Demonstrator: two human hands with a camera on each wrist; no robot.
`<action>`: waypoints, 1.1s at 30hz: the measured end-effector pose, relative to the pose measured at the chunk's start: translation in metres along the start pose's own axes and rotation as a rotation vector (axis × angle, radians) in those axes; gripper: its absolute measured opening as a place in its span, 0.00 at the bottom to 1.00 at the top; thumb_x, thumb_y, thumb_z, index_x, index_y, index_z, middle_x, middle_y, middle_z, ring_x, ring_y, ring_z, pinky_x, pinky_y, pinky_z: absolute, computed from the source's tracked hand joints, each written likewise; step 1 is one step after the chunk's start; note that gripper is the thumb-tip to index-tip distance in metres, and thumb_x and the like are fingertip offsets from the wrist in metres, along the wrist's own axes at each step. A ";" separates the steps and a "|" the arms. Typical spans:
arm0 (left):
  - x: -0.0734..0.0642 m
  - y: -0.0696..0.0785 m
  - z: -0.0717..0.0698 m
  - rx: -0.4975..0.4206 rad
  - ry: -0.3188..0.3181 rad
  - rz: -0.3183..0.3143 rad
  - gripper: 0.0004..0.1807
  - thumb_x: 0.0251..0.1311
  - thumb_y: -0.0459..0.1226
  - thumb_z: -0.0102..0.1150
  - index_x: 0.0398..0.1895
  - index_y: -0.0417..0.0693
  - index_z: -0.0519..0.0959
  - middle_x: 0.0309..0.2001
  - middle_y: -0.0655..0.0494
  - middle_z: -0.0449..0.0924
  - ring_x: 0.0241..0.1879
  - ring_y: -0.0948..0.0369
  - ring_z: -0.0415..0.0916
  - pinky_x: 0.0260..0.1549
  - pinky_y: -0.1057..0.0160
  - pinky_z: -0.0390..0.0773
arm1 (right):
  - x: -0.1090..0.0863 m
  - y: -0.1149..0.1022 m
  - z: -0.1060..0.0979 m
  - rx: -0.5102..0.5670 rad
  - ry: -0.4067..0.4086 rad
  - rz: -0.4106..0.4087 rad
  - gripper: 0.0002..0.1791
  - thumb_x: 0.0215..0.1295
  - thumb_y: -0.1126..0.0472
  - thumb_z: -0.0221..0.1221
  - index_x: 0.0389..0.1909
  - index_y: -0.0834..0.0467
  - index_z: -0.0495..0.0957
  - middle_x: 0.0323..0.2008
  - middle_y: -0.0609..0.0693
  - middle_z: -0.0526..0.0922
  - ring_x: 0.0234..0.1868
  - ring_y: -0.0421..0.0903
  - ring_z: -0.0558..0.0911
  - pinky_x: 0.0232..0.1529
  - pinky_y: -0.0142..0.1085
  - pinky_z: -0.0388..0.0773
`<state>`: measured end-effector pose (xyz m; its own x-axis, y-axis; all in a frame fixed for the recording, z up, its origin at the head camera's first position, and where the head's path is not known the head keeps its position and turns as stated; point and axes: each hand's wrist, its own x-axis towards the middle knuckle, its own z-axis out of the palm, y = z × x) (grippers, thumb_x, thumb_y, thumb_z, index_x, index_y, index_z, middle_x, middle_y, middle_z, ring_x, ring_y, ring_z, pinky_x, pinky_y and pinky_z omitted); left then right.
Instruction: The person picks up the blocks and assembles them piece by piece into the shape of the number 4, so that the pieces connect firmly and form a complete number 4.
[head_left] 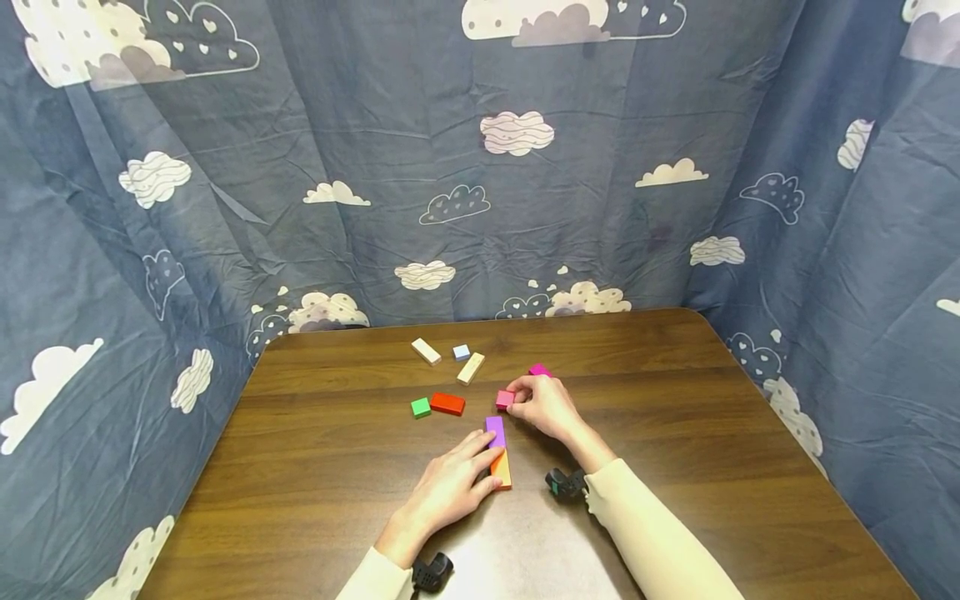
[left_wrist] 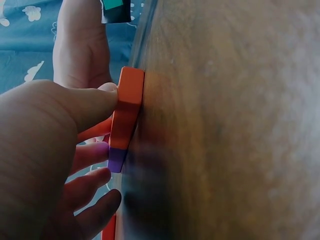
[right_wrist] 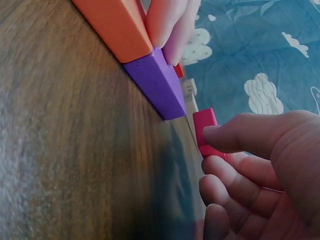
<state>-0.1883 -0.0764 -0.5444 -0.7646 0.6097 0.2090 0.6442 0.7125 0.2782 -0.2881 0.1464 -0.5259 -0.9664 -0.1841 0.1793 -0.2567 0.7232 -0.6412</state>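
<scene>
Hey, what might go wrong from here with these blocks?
The pink block, pinched in the right hand, may bump the purple block and nudge it out of line with the orange block. The left hand, touching the purple and orange ones, might drag them if it moves. The right hand could also brush the magenta block just beyond it.

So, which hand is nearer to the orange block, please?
The left hand is nearer, touching the orange block. The right hand is apart from it, farther forward, pinching a pink block.
</scene>
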 end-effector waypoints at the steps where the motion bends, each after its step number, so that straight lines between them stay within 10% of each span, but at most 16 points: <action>1: 0.000 0.000 0.000 -0.004 -0.003 -0.003 0.28 0.70 0.52 0.57 0.70 0.54 0.74 0.73 0.54 0.66 0.72 0.53 0.61 0.61 0.48 0.73 | 0.000 0.000 0.000 0.002 -0.006 0.002 0.13 0.48 0.59 0.72 0.38 0.50 0.87 0.25 0.40 0.82 0.28 0.38 0.78 0.31 0.38 0.74; 33: 0.001 0.001 0.002 -0.007 0.022 0.005 0.27 0.70 0.51 0.58 0.69 0.54 0.75 0.73 0.54 0.66 0.72 0.52 0.62 0.59 0.47 0.74 | 0.009 -0.003 0.006 0.100 -0.221 -0.101 0.13 0.49 0.68 0.67 0.39 0.58 0.85 0.24 0.43 0.82 0.25 0.39 0.77 0.28 0.34 0.74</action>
<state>-0.1883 -0.0746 -0.5461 -0.7619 0.6051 0.2309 0.6476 0.7072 0.2837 -0.2962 0.1383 -0.5264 -0.9123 -0.4005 0.0857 -0.3410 0.6268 -0.7006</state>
